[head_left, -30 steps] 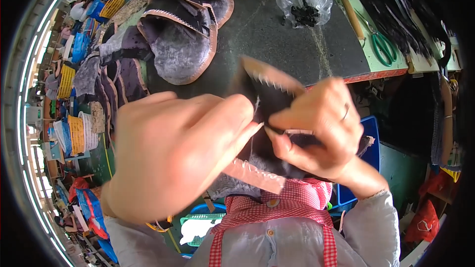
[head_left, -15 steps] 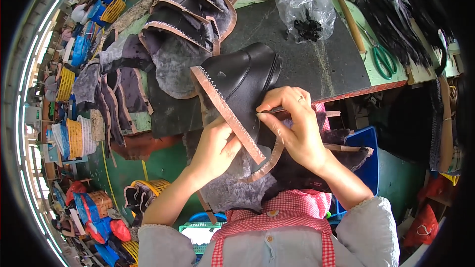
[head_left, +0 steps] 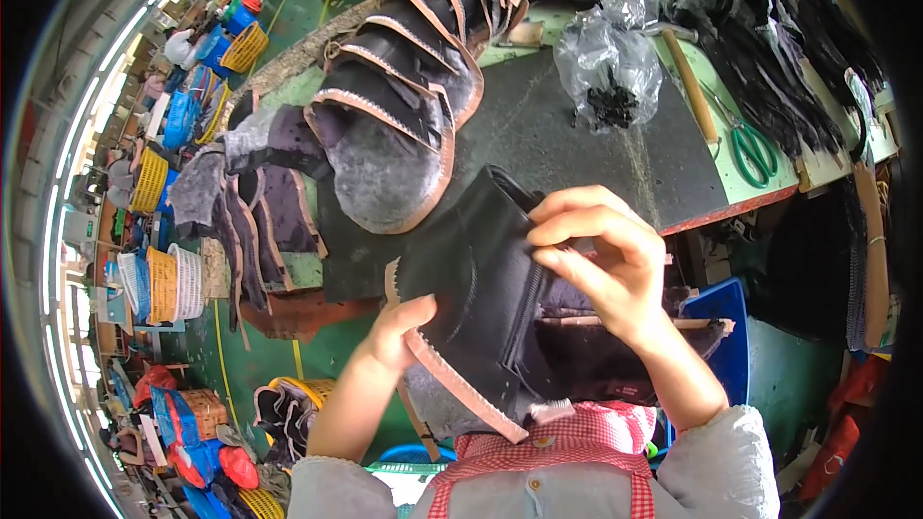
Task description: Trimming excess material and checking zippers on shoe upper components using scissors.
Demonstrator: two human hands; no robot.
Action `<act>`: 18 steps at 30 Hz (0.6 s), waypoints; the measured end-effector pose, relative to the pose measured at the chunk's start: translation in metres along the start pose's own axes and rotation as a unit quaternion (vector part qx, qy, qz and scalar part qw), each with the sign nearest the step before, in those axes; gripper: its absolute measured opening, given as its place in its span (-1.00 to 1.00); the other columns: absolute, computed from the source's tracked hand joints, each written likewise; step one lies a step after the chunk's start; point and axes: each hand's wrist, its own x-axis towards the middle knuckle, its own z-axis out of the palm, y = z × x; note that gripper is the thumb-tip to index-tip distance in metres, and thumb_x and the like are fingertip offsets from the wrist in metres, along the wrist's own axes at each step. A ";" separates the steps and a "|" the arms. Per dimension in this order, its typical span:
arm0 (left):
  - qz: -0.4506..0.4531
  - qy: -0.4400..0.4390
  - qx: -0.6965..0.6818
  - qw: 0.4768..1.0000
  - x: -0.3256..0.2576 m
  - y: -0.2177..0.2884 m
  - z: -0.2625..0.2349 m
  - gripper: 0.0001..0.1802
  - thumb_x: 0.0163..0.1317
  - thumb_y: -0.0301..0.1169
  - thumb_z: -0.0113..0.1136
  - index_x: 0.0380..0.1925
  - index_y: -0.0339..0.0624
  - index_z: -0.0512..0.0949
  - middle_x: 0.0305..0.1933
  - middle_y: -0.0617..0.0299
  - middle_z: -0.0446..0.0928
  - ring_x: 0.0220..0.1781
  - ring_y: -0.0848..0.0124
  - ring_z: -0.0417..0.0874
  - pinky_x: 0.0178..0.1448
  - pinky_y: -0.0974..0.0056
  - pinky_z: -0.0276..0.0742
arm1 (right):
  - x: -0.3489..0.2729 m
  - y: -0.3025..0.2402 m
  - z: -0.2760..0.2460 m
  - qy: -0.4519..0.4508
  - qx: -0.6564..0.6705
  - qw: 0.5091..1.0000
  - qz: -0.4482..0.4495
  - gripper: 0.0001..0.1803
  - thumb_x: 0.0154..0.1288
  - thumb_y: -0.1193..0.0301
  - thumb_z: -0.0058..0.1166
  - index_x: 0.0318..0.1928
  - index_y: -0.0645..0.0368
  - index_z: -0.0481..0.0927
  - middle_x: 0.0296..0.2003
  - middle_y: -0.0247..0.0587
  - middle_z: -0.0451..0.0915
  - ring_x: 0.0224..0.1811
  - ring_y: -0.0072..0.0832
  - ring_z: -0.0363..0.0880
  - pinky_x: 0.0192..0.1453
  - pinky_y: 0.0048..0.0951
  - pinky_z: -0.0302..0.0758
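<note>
Close against our checked apron [head_left: 577, 447] we hold a black boot upper [head_left: 471, 288] with a tan serrated edge: our left hand [head_left: 399, 327] grips its lower edge, our right hand [head_left: 601, 250] pinches its zipper seam. Beyond, stacked uppers [head_left: 404, 106] and a plastic bag [head_left: 611, 62] lie on the dark workbench [head_left: 558, 144].

Beyond the grip on the black boot upper [head_left: 471, 279], a row of stacked boot uppers [head_left: 404, 86] crowded the mat's [head_left: 558, 135] far left. To the grip's far right a clear bag of small black parts [head_left: 611, 67], a wooden-handled tool [head_left: 690, 86] and green scissors [head_left: 753, 152] blocked passage. Bare dark mat lay open between them.
</note>
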 end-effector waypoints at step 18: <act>0.115 0.039 0.065 0.990 0.007 0.006 0.033 -0.29 0.28 -0.26 0.22 0.32 -0.45 0.27 0.31 -0.06 0.45 0.33 0.15 0.50 0.42 0.08 0.39 | 0.006 -0.018 -0.020 -0.064 -0.065 0.994 0.060 -0.71 -0.06 0.34 0.54 -0.41 0.13 0.64 -0.40 -0.41 0.63 -0.26 -0.47 0.52 -0.03 -0.38 0.35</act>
